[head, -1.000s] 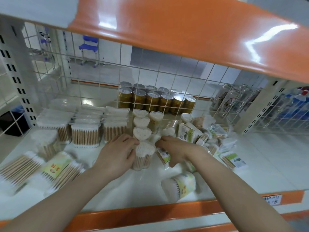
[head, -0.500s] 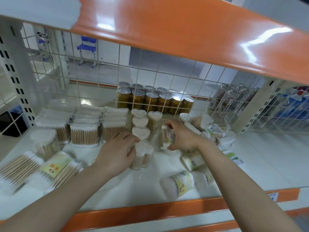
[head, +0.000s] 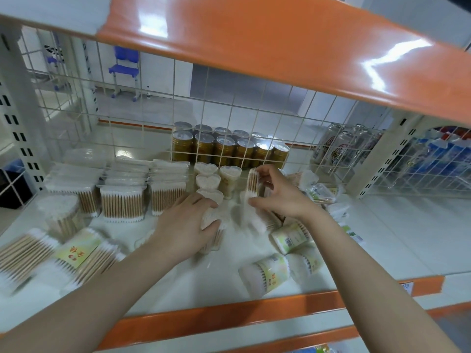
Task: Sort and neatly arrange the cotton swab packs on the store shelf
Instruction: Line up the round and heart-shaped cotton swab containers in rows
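Note:
Cotton swab packs cover the white shelf (head: 397, 240). My left hand (head: 186, 225) grips the nearest heart-shaped swab tub (head: 212, 226), at the front of a row of heart-shaped tubs (head: 207, 180). My right hand (head: 277, 194) pinches a clear swab pack (head: 252, 186) upright, thumb below and fingers on top, just right of that row. Square swab boxes (head: 122, 200) stand in rows at the left. Flat swab packs (head: 63, 253) lie at the front left. Round labelled tubs (head: 267, 273) lie on their sides at the front right.
Gold cans (head: 229, 149) stand behind the wire grid back (head: 254, 118). Silver cans (head: 339, 146) sit at the right beyond the grid. An orange shelf (head: 280, 39) overhangs above. More loose swab packs (head: 321, 192) are piled right of my right hand. The orange front edge (head: 229, 314) runs below.
My right hand left the pack near the front tub, reached back and right, and picked up a clear swab pack, now held upright. My left hand stayed on the front heart-shaped tub.

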`<state>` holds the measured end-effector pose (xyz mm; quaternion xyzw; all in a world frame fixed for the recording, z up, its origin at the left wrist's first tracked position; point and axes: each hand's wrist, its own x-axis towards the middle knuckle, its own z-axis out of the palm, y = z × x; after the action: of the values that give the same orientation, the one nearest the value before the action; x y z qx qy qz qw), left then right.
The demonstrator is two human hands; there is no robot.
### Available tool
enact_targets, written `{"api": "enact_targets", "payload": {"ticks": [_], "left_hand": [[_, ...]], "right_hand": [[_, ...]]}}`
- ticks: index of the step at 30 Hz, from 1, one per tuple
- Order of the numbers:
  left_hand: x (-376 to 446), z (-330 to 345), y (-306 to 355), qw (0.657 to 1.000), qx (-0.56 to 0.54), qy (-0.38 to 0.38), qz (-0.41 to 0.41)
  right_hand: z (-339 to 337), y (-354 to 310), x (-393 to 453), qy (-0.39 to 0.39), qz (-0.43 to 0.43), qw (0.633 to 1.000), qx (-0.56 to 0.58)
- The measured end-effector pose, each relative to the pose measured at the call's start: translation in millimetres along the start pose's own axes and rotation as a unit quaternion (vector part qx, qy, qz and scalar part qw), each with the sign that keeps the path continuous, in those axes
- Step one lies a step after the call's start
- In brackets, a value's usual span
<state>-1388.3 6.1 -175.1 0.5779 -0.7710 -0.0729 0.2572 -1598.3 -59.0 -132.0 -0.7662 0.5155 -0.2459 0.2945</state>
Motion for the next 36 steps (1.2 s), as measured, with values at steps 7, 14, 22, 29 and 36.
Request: {"api": "enact_targets", "payload": {"ticks": [7, 14, 22, 29, 36], "left_hand": [[6, 3, 11, 0.999, 0.039, -0.001, -0.013], [5, 8, 12, 0.998, 0.037, 0.042, -0.032], [2, 11, 5, 0.994, 0.040, 0.104, -0.005], [3, 0, 0, 0.988, 0.018, 0.152, 0.019], [10, -6, -7, 0.983, -0.088, 0.158, -0.017]], "right_hand": [[12, -13, -5, 0.057, -0.064, 0.995, 0.042], [31, -20, -2, 0.072, -0.062, 0.993, 0.071], [34, -17, 1, 0.070, -0.039, 0.992, 0.099], [29, -9, 4, 0.085, -0.033, 0.983, 0.158], [23, -6, 0, 0.087, -0.045, 0.989, 0.108]]}}
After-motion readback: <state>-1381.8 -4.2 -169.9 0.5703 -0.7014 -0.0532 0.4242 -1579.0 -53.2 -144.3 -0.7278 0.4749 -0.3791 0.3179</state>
